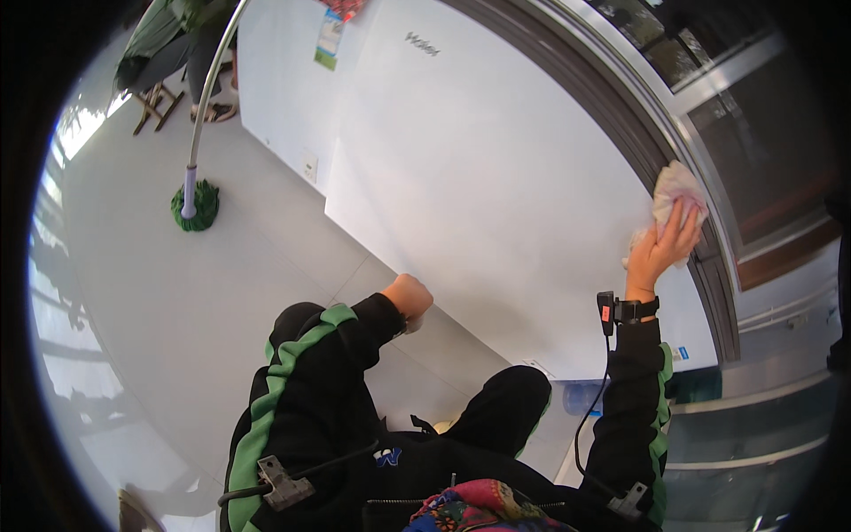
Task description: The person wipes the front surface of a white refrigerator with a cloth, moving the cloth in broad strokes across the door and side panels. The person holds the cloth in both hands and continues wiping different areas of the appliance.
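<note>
My right hand holds a crumpled whitish cloth against the dark grey rim of a white Haier freezer. Part of the cloth also shows on the other side of the hand. A black strap and a small cabled device sit at my right wrist. My left hand is bent at the wrist beside the freezer's lower edge, its back towards me. Its fingers are hidden, and a small pale thing under it is too unclear to name.
A mop with a green head stands on the pale tiled floor. Beyond it, a person sits on a folding stool. A glass door or window borders the freezer's right side. Glass shelves are at lower right.
</note>
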Tool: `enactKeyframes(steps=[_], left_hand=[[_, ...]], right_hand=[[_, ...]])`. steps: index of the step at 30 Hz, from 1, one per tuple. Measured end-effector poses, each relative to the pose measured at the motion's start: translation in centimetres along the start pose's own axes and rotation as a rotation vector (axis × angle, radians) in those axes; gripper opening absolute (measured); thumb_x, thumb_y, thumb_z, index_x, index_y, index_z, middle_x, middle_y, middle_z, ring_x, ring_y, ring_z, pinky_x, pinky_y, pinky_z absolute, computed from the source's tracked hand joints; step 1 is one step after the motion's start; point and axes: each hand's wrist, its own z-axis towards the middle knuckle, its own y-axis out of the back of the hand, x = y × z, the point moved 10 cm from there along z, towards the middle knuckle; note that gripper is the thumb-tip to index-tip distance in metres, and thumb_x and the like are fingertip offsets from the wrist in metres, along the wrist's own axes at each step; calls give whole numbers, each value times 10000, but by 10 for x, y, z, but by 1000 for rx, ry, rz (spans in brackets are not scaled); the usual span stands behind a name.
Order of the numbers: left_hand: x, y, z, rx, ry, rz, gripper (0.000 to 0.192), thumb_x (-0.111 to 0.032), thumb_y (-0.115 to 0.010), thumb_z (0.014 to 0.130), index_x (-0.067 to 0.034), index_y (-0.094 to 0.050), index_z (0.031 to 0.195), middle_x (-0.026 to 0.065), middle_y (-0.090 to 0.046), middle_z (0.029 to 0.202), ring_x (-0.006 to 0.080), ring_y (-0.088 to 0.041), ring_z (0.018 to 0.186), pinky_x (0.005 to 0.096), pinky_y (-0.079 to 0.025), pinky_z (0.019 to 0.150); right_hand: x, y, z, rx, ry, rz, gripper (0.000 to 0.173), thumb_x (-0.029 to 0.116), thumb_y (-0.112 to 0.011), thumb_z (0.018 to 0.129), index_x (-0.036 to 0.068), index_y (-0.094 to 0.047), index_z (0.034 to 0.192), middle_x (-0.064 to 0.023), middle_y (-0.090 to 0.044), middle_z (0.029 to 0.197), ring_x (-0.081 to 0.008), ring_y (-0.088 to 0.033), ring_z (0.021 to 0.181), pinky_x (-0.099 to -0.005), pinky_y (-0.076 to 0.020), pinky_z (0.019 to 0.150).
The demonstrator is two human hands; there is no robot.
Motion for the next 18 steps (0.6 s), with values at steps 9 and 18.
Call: enactKeyframes(steps=[9, 18], left_hand=[[20, 19, -9, -183, 81, -59, 70, -108, -681, 627, -124, -710, 689, 83, -716, 783, 281, -707, 779, 371, -519, 632], [34, 13, -2, -67, 157, -93, 151, -150, -767, 660, -180, -760, 808, 13, -733, 847, 242, -709, 818, 362, -535, 631]], right_hand=[[153, -118, 79, 43, 224, 97, 533, 169, -599, 905, 186, -548, 1435, -99, -432, 1536, -430, -368, 1386, -626, -218, 1135], [323, -230, 137, 70, 533, 291, 456, 109, -549, 872, 57, -596, 1323, -138, -493, 1466, -370, -381, 1394, -554, -248, 1169]])
